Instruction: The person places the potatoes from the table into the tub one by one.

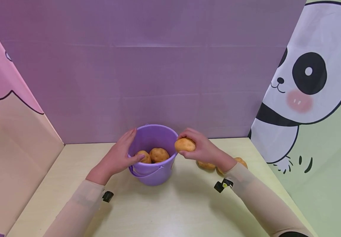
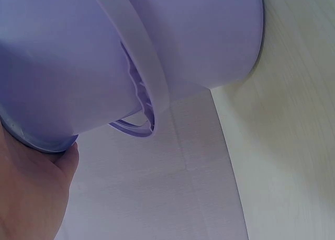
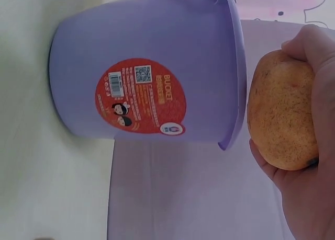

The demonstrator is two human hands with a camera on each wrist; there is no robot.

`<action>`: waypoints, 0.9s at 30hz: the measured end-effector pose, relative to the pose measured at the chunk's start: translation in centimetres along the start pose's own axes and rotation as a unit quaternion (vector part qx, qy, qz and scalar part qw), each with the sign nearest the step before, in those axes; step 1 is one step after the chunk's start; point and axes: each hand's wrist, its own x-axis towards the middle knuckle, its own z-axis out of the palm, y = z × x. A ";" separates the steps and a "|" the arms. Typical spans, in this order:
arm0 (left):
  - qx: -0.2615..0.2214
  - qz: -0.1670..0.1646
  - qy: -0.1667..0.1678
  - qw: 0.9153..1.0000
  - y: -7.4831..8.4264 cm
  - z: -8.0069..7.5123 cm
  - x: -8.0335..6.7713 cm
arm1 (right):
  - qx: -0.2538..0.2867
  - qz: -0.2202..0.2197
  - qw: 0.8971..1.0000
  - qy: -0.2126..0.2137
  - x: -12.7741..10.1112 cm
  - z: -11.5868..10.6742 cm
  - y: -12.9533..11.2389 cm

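Potato (image 1: 184, 144): off the table, held just beside the bucket's right-hand rim. Right hand (image 1: 200, 146) grips it, thumb below on the near side, fingers round the far side. The rounded end pointing at the bucket is bare of fingers; holding it from behind likely keeps the knuckles from knocking the rim.

Bucket (image 1: 155, 171): purple, upright on its base, mouth up. Left hand (image 1: 118, 154) holds the rim at the left, fingers at the far-left edge, thumb over the near part of the opening. Reads as a steadying hold, the middle of the mouth left free. Handle (image 2: 140, 46) hangs down against the near wall, out of the way of the opening. Red label (image 3: 140, 96) on the right flank.

Inside the bucket: one potato at the left (image 1: 143, 156), partly under the thumb; another (image 1: 159, 154) beside it.

Right of the bucket, on the pale table (image 1: 170, 214): loose potatoes (image 1: 206, 165), seemingly within easy reach of the right hand. Two or three; the forearm covers part of the group, so no firm count.

Beyond: purple backdrop (image 1: 158, 75), printed panda (image 1: 318, 72) on the right-hand panel.
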 end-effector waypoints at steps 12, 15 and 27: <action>-0.002 -0.001 0.000 1.000 -0.1 -0.1 0.0 | 0.007 -0.004 1.000 -0.015 3.0 0.8 -0.5; -0.003 -0.001 -0.001 1.000 -0.1 -0.1 0.1 | 0.008 -0.004 1.000 -0.020 3.7 1.1 -0.5; -0.004 0.002 0.000 1.000 -0.1 0.0 0.1 | 0.026 -0.023 0.998 -0.046 5.8 2.5 -0.3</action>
